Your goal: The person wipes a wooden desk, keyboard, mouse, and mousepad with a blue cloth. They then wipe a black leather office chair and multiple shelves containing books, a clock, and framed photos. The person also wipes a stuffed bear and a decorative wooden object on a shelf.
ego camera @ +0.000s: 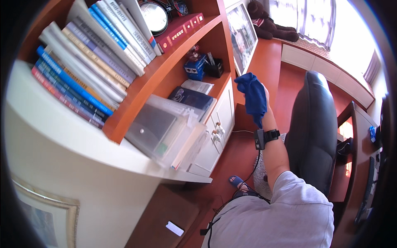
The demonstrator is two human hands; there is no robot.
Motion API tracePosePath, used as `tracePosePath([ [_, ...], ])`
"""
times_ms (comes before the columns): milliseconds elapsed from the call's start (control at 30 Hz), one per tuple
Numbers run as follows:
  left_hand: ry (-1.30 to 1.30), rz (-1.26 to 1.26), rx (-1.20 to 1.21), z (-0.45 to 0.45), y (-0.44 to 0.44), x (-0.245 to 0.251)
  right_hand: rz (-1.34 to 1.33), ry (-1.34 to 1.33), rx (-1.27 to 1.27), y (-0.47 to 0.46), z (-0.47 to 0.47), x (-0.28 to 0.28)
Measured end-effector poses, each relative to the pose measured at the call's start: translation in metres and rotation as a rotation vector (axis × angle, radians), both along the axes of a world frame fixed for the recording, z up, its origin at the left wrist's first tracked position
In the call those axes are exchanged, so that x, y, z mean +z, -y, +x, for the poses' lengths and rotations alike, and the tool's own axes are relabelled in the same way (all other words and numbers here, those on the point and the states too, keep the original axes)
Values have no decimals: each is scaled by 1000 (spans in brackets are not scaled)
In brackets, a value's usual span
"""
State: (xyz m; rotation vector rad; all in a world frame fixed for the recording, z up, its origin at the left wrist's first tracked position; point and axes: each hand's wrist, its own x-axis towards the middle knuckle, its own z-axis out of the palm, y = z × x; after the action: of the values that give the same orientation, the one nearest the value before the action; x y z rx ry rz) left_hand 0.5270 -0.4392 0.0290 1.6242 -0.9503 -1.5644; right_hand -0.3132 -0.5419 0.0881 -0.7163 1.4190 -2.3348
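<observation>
My right hand (267, 98) is stretched out in front of me, gripping a crumpled dark blue cloth (256, 96). The cloth hangs over most of the fingers and its lower end droops towards the wrist. Strapped to that wrist is a small black device (260, 139) with a black cable running down from it. The hand is nearest to a framed photograph (243, 37) standing on the wooden top (266, 60) beyond. My left hand is out of view.
On the left, a wooden bookcase (173, 66) holds leaning books (90, 68), a thick red book (181, 29) and clear plastic folders (173, 133) jutting over its edge. A black leather chair (313, 133) stands close on the right. A white phone-like object (174, 228) lies on a brown surface below.
</observation>
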Motion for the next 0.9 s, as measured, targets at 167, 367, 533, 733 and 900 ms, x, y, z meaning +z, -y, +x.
tracePosePath([
  [167, 136, 164, 92, -60, 6, 27, 225, -92, 28, 96, -99, -69],
  [367, 153, 228, 187, -139, 32, 60, 1010, -742, -116, 161, -82, -112],
  [533, 167, 261, 294, -175, 42, 51, 880, -813, -166, 154, -79, -120],
  [733, 228, 220, 50, -188, 55, 54, 790, -775, 5, 135, -68, -108],
  [900, 220, 275, 49, -193, 70, 49, 759, -936, 355, 140, -67, -90],
])
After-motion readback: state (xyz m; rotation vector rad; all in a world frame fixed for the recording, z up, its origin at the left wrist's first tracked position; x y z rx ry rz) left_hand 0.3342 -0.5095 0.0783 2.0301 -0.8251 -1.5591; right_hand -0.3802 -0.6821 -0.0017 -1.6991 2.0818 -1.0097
